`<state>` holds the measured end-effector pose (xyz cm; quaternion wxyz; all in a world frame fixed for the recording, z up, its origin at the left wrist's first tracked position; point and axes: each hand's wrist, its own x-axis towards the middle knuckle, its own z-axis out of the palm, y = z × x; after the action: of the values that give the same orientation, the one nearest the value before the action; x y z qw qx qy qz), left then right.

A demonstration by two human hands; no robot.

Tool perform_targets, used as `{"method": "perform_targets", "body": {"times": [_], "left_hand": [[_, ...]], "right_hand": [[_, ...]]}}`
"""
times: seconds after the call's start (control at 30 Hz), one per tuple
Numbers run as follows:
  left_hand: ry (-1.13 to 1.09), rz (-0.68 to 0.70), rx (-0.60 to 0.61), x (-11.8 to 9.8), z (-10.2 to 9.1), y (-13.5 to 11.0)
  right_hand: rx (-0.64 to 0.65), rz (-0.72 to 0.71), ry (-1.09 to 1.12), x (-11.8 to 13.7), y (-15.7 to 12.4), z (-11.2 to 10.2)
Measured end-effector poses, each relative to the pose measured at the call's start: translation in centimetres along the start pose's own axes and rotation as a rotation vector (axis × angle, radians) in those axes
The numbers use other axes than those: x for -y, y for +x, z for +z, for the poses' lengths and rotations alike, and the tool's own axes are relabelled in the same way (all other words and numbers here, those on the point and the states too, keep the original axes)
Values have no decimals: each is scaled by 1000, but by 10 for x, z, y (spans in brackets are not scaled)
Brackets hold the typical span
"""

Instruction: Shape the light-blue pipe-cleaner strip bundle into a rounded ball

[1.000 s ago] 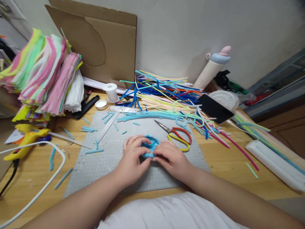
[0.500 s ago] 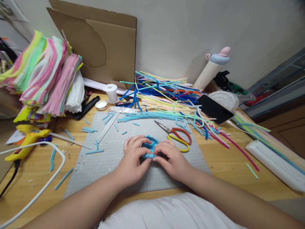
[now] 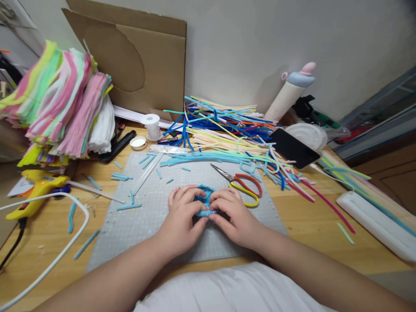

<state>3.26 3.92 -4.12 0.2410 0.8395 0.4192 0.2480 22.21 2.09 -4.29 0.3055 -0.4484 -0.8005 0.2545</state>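
A small hollow piece of blue pipe cleaners [image 3: 205, 189] is held between both hands over the grey cutting mat [image 3: 136, 238]. My left hand [image 3: 183, 214] curls round its left side, with the thumb at the near edge. From the right, my right hand [image 3: 234, 214] grips the same piece, fingers inside the rim and thumb near the front. Parts of the piece are hidden by my fingers. Scissors [image 3: 242, 184] with one red and one yellow handle lie just beyond my right hand. Short cut blue pipe cleaner pieces [image 3: 129, 207] are scattered on the mat's left.
A yellow glue gun [image 3: 39, 190] with a white cable [image 3: 81, 232] lies at left. Bundled pipe cleaners [image 3: 65, 104] stand behind it. Loose pipe cleaners [image 3: 224, 125] pile up at the back. A phone [image 3: 294, 148] and white power strip [image 3: 373, 223] are at right.
The fingers of my right hand have shifted slightly on the blue piece, and its near rim shows a little more. Everything else stays in place.
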Motion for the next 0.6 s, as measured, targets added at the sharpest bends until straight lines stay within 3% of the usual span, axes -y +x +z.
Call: {"method": "perform_targets", "body": {"times": [0.13,0.6], "left_hand": [[9,-2,-14,0,1,0],[3,9,11,0,1,1]], "right_hand": [[73,18,28,1,1,-2],[-72,16,152,-3,2,7]]}}
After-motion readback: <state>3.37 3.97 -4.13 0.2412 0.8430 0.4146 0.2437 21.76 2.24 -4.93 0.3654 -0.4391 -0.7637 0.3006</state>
